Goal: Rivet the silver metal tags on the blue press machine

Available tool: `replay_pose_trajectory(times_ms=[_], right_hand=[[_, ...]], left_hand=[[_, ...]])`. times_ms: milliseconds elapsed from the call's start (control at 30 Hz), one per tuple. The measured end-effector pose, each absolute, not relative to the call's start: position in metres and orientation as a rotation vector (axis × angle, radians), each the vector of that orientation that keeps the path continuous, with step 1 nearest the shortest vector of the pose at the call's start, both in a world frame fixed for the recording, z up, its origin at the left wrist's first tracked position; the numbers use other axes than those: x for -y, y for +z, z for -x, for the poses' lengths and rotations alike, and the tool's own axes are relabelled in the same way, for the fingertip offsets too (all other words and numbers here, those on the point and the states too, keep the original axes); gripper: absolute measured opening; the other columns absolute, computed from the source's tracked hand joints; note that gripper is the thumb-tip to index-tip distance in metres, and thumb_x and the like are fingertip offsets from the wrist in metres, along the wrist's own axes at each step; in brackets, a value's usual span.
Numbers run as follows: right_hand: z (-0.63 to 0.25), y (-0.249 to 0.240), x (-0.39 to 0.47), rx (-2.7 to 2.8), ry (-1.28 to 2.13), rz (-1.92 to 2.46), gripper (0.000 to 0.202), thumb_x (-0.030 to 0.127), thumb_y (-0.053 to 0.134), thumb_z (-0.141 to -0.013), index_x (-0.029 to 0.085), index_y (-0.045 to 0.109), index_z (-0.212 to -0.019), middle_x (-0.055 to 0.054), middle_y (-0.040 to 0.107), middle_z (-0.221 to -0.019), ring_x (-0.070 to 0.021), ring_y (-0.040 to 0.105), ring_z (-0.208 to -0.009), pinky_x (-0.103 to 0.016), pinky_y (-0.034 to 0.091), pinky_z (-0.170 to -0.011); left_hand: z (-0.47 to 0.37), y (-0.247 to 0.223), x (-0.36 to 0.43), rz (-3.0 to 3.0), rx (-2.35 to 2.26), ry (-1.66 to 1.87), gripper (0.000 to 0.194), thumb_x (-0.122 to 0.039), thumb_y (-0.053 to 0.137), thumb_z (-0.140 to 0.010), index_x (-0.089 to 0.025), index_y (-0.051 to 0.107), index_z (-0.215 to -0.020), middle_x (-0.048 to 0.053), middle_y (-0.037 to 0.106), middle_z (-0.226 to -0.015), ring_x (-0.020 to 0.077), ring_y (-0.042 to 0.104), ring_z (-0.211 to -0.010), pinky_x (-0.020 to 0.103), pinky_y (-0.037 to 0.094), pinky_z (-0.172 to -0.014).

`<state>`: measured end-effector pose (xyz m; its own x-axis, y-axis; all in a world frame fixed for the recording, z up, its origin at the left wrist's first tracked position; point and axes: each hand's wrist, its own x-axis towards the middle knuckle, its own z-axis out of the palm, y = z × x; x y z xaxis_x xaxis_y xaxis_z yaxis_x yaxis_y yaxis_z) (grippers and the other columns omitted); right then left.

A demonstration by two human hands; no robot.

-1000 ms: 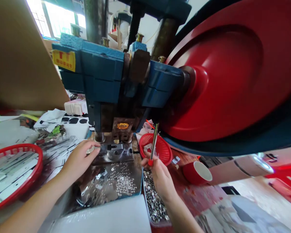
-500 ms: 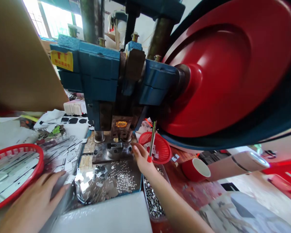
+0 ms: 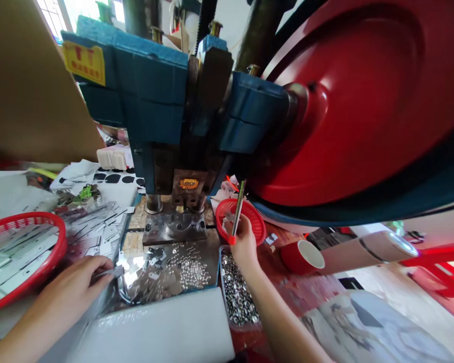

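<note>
My left hand [image 3: 81, 285] pinches a small flat metal strip [image 3: 109, 273] between thumb and fingers, beside the left edge of the press bed. My right hand [image 3: 246, 247] is over the near side of a small red basket [image 3: 258, 222]. A slim metal tool with a red end [image 3: 237, 214] stands up from this hand; its exact kind is unclear. The fingertips are partly hidden, and pale flat pieces lie near them in the basket. Between my hands, the steel die [image 3: 176, 228] of the blue press [image 3: 147, 96] has no piece on top.
Small metal bits [image 3: 192, 269] cover the plate before the die. A clear tray of shiny metal parts [image 3: 238, 297] stands right of it. Flat strips fill a larger red basket [image 3: 60, 247] at left. A big red flywheel [image 3: 363, 111] overhangs the right, above a red cup [image 3: 302, 256].
My right hand has moved right from the die to the small basket. The dark flat piece on the die is gone. My left hand now pinches the strip, slightly raised.
</note>
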<state>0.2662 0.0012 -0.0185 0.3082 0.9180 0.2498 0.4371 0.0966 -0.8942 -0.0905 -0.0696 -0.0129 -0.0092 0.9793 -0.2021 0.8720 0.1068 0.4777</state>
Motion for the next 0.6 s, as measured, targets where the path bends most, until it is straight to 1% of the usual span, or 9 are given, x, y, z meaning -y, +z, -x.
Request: replay_pose_trajectory(times_ms=[67,100,133,167,233,333,433,500,600], right_hand=[[-0.253,-0.017,0.011,1.57,0.528,1.528,0.022,0.03,0.056,-0.082,0.02,0.063,-0.101,-0.004,0.067,-0.087,-0.0185,0.061,-0.078,-0.029,0.047,-0.072],[-0.242,-0.015,0.015,1.769,0.544,1.508,0.015,0.026,0.054,-0.083,0.021,0.066,-0.092,-0.004,0.068,-0.087,-0.0187,0.061,-0.083,-0.029,0.046,-0.077],[-0.23,-0.014,0.018,1.958,0.562,1.473,0.015,0.023,0.053,-0.085,0.023,0.067,-0.087,-0.003,0.069,-0.087,-0.0187,0.062,-0.087,-0.029,0.045,-0.081],[-0.217,-0.013,0.019,2.094,0.567,1.456,0.017,0.021,0.052,-0.085,0.023,0.068,-0.083,-0.002,0.07,-0.087,-0.0183,0.062,-0.088,-0.028,0.044,-0.082],[-0.197,-0.013,0.018,2.277,0.554,1.465,0.018,0.021,0.051,-0.086,0.024,0.069,-0.084,-0.001,0.071,-0.089,-0.0174,0.063,-0.088,-0.026,0.044,-0.08],[-0.183,-0.016,0.017,2.398,0.487,1.551,0.018,0.023,0.051,-0.086,0.023,0.069,-0.087,-0.002,0.072,-0.09,-0.0177,0.065,-0.085,-0.025,0.044,-0.073],[-0.185,-0.016,0.02,2.409,0.448,1.606,0.019,0.022,0.05,-0.086,0.023,0.069,-0.087,-0.003,0.072,-0.089,-0.0184,0.066,-0.083,-0.025,0.044,-0.07],[-0.188,-0.012,0.02,2.35,0.455,1.58,0.018,0.021,0.05,-0.086,0.024,0.068,-0.088,-0.002,0.072,-0.089,-0.0179,0.066,-0.083,-0.025,0.043,-0.07],[-0.189,0.0,0.011,2.22,0.401,1.475,0.018,0.021,0.05,-0.089,0.024,0.067,-0.091,-0.001,0.071,-0.091,-0.0174,0.064,-0.086,-0.025,0.043,-0.076]], left_hand=[[0.089,-0.014,0.069,-1.781,-1.897,0.318,0.036,-0.056,0.048,-0.074,-0.026,0.065,-0.086,0.006,0.073,-0.094,0.0267,0.067,-0.087,0.035,0.051,-0.078],[0.088,-0.015,0.069,-1.76,-1.911,0.337,0.038,-0.057,0.047,-0.075,-0.027,0.065,-0.089,0.005,0.073,-0.095,0.0268,0.067,-0.087,0.035,0.051,-0.077],[0.087,-0.015,0.069,-1.738,-1.934,0.367,0.041,-0.059,0.047,-0.075,-0.027,0.065,-0.094,0.005,0.072,-0.098,0.0271,0.067,-0.089,0.035,0.051,-0.079],[0.086,-0.017,0.069,-1.722,-1.955,0.41,0.045,-0.06,0.046,-0.076,-0.028,0.064,-0.101,0.005,0.071,-0.104,0.0274,0.066,-0.094,0.036,0.051,-0.083],[0.083,-0.019,0.068,-1.702,-1.964,0.523,0.051,-0.061,0.044,-0.077,-0.028,0.062,-0.111,0.005,0.067,-0.117,0.0279,0.062,-0.107,0.039,0.047,-0.093],[0.075,-0.02,0.067,-1.659,-1.873,0.62,0.053,-0.061,0.044,-0.079,-0.027,0.062,-0.116,0.005,0.063,-0.125,0.0279,0.056,-0.117,0.04,0.041,-0.101],[0.065,-0.015,0.064,-1.586,-1.751,0.651,0.051,-0.057,0.047,-0.08,-0.025,0.061,-0.116,0.006,0.064,-0.123,0.0277,0.056,-0.115,0.042,0.041,-0.101],[0.057,-0.01,0.06,-1.52,-1.657,0.673,0.047,-0.054,0.05,-0.08,-0.023,0.06,-0.114,0.007,0.066,-0.116,0.0267,0.058,-0.111,0.042,0.042,-0.099],[0.045,-0.001,0.05,-1.382,-1.538,0.739,0.045,-0.049,0.054,-0.08,-0.02,0.057,-0.114,0.005,0.068,-0.1,0.0233,0.063,-0.094,0.038,0.049,-0.086]])
